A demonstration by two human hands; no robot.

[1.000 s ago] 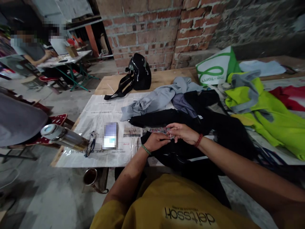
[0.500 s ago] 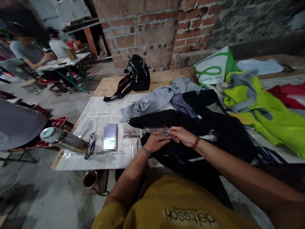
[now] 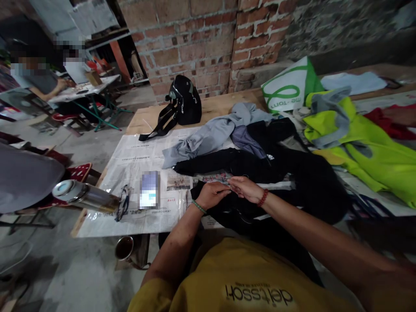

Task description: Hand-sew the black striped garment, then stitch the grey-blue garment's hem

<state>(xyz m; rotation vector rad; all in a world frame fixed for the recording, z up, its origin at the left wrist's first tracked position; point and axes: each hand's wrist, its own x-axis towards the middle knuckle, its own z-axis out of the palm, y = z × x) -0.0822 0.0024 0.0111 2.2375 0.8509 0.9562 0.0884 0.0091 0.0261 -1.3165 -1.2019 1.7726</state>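
Observation:
My left hand (image 3: 213, 196), with a green bead bracelet at the wrist, is closed in a pinch over a black garment (image 3: 238, 213). Facing it, my right hand (image 3: 246, 189), wearing a red bead bracelet, also has thumb and fingers pressed together. The fingertips of both hands almost meet; whatever is between them is too small to make out. Dark cloth spreads below both hands and hangs over the near table edge. Just beyond them lies a black sleeve (image 3: 208, 161), beside a grey garment (image 3: 208, 134).
On the newspaper-covered table (image 3: 113, 173) are a phone (image 3: 148, 190), eyeglasses (image 3: 122, 203) and a steel flask (image 3: 86, 195). Farther back stand a black backpack (image 3: 186, 102) and a green-white bag (image 3: 286, 86). Yellow-green clothing (image 3: 364, 147) lies right. A mug (image 3: 125, 249) sits below the table edge; people sit at left.
My right hand has come slightly lower, its fingertips drawing nearer to those of my left. My left hand stays nearly in place. The whole view has shifted a little.

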